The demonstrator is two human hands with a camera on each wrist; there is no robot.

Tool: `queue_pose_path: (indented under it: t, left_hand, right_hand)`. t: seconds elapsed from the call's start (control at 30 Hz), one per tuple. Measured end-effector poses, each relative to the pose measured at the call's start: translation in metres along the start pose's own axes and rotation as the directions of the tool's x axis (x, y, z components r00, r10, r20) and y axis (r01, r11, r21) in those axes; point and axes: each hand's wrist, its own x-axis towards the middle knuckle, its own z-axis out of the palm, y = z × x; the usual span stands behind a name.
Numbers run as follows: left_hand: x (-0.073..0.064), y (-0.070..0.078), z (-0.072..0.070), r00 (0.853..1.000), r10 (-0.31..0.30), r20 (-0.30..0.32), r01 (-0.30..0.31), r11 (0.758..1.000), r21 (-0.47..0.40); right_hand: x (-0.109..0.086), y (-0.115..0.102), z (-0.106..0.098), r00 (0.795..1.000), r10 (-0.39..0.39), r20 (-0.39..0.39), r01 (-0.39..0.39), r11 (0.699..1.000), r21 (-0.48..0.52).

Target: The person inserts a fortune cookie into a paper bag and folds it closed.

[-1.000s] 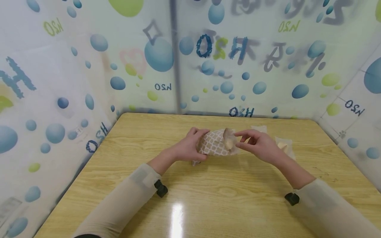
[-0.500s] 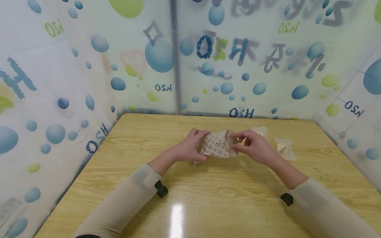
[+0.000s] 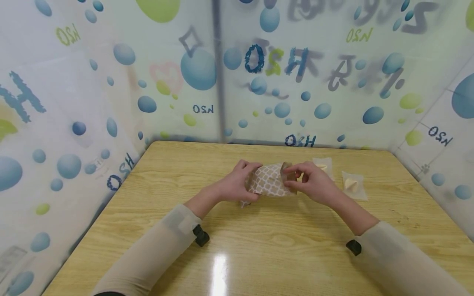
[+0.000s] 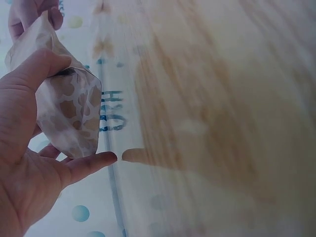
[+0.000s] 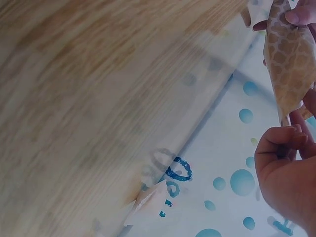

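Observation:
A brown paper bag (image 3: pixel 269 180) with a white lattice print lies on its side above the table, its mouth facing right. My left hand (image 3: pixel 238 181) holds the bag's left end; in the left wrist view the thumb (image 4: pixel 47 64) presses on the paper while the little finger sticks out. At the mouth, my right hand (image 3: pixel 314 181) pinches the bag's edge with thumb and fingertips. The right wrist view has the curled right hand (image 5: pixel 286 168) at the narrow corner of the bag (image 5: pixel 290 59). What is inside the bag is hidden.
Two small translucent packets lie right of the bag: one packet (image 3: pixel 354 186) with a cream-coloured piece inside, and another packet (image 3: pixel 326 163) partly behind the right hand. The wooden table (image 3: pixel 277 246) meets a bubble-printed wall (image 3: pixel 252 107) at its back edge.
My right hand has moved slightly left onto the bag's mouth, and the raised flap there has folded narrower. The left hand keeps its hold in place.

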Motion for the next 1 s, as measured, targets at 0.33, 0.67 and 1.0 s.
queue_pose_path:
  t: [0.33,0.67,1.0]
  left_hand:
    - [0.000,-0.001,0.001,1.000,0.007,-0.005,-0.007,1.000,0.017]
    - [0.000,-0.001,0.000,1.000,0.008,-0.009,-0.008,1.000,0.015]
    - [-0.001,-0.002,0.000,1.000,0.013,-0.013,-0.013,1.000,0.015]
  right_hand:
    - [-0.004,0.002,-0.003,1.000,-0.004,0.002,0.004,1.000,-0.005]
    - [-0.026,0.029,-0.039,0.996,0.072,-0.055,-0.071,0.997,0.022]
    - [-0.054,0.091,-0.086,0.970,0.198,-0.139,-0.190,0.979,0.068]
